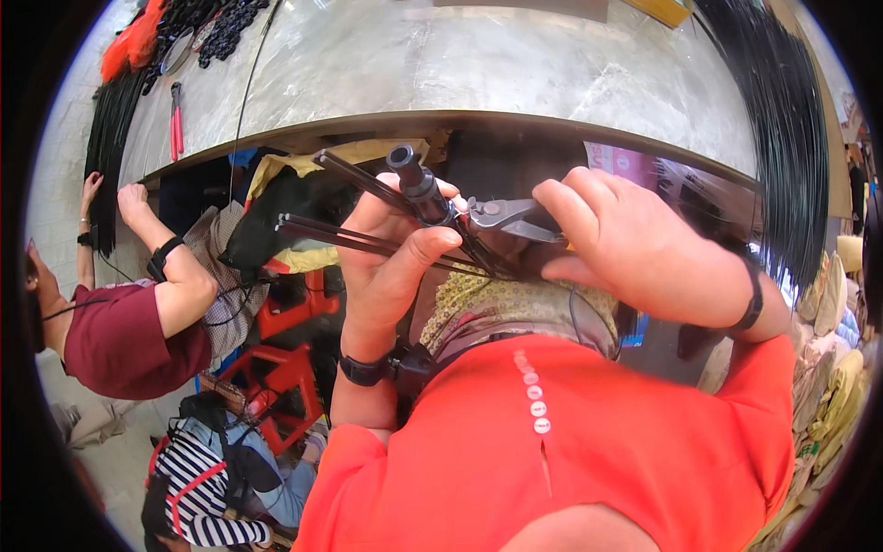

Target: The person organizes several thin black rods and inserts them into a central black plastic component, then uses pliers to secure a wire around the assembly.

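My left hand (391, 253) is closed around a black umbrella frame (421, 189), whose tubular end points up and whose thin rods spread out past my fingers to the left. Wrapped around the handles of grey metal pliers (499, 214), my right hand (625, 239) keeps the tool level. The plier jaws meet a small bit of wire or fitting beside the black tube, right at my left fingertips. Exactly what lies between the jaws is too small to tell. Both hands are above my lap, just short of the table's near edge.
A grey table (460, 69) spans the far side. Bundles of black rods (777, 120) hang over its right end. Pliers with red handles (177, 124) lie at the left, near a pile of small black parts (230, 32). Two people work at left beside red stools (285, 373).
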The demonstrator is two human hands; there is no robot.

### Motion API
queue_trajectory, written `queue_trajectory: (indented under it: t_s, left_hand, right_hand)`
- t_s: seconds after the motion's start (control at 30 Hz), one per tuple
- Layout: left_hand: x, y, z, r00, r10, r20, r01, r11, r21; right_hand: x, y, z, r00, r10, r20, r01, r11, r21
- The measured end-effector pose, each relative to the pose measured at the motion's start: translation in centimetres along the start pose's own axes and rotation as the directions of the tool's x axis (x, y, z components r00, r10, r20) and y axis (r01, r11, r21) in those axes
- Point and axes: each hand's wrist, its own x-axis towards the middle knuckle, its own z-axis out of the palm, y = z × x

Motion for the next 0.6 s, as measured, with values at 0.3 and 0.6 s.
queue_trajectory:
  t_s: [0.3, 0.6]
  left_hand:
    - [2.6, -0.8, 0.5, 0.951, 0.002, 0.308, 0.030, 0.995, -0.099]
    - [4.2, -1.1, 1.1, 0.970, -0.132, 0.203, 0.168, 0.971, -0.168]
  right_hand:
    - [-0.2, 4.3, -0.7, 0.778, -0.127, 0.615, -0.577, 0.243, 0.780]
    - [-2.1, 2.7, -0.5, 0.956, 0.208, -0.207, -0.147, 0.950, 0.276]
